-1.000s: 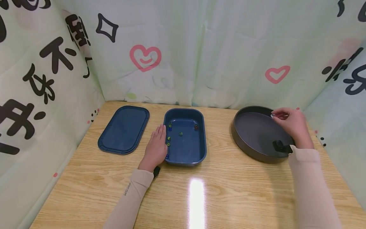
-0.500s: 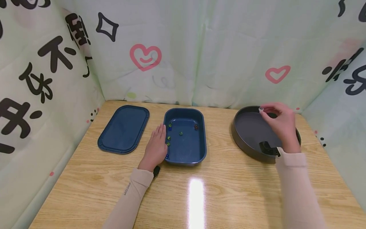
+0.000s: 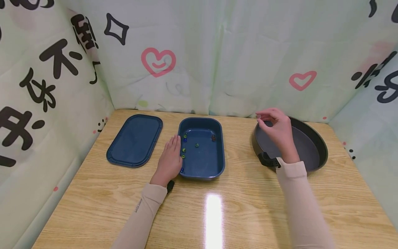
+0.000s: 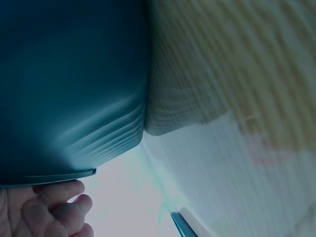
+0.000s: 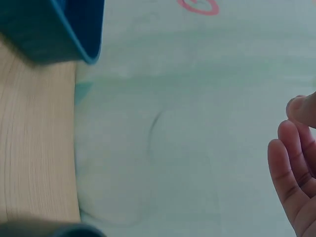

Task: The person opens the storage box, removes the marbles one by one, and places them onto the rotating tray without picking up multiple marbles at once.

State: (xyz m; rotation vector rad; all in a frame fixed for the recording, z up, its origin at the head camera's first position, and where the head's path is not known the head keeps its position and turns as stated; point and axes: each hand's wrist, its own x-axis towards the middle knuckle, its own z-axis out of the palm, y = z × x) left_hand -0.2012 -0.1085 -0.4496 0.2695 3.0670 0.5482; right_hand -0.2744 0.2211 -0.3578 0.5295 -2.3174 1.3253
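The left hand lies with straight fingers along the left rim of a blue rectangular box. In the left wrist view, its fingertips touch the rim of that box. Inside sit several small marbles, among them a green marble and a brown one. Above the left rim of a dark round pan, the right hand pinches a small, pale marble between thumb and fingertips. The right wrist view shows that hand at its edge; the marble is hidden there.
A flat blue lid lies left of the box on the wooden table. A printed curtain stands close behind the table and along both sides. Bare tabletop lies between box and pan.
The right hand has moved left from over the pan's far right side to above its left rim, carrying the pinched marble. The left hand and the box have stayed put.
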